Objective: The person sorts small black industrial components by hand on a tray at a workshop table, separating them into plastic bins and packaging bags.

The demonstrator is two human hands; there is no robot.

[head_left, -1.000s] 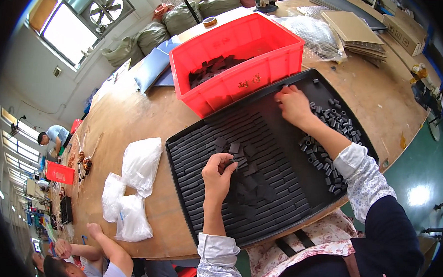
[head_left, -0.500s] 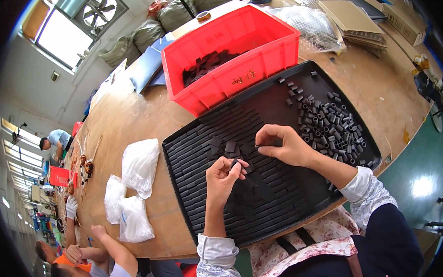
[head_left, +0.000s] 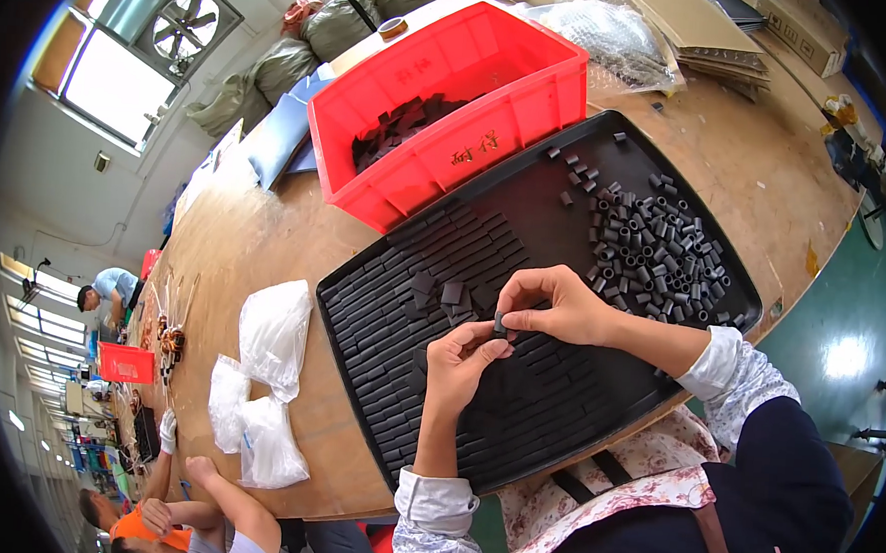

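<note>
My left hand [head_left: 456, 365] and my right hand [head_left: 564, 309] meet above a large black tray [head_left: 556, 222], both with fingers pinched on one small dark piece [head_left: 501, 325]. It looks rounded like a short tube, but the fingertips hide most of it. Beneath and left of my hands, narrow black strips [head_left: 381, 318] lie in tight rows across the tray. Several loose black squares [head_left: 452, 293] rest on these rows, just beyond my left hand. A heap of short black tubes [head_left: 655, 250] fills the tray's right part, beyond my right wrist.
A red bin [head_left: 449, 162] holding flat black pieces stands against the tray's far side. White plastic bags [head_left: 274, 338] lie on the wooden table [head_left: 224, 255] at left. Cardboard sheets [head_left: 701, 35] and bubble wrap [head_left: 615, 45] are at the far right. Other people sit at lower left.
My right hand has moved left and nearer, joining my left hand at the small piece. The left hand has shifted slightly right. A co-worker's gloved hand at left has also moved.
</note>
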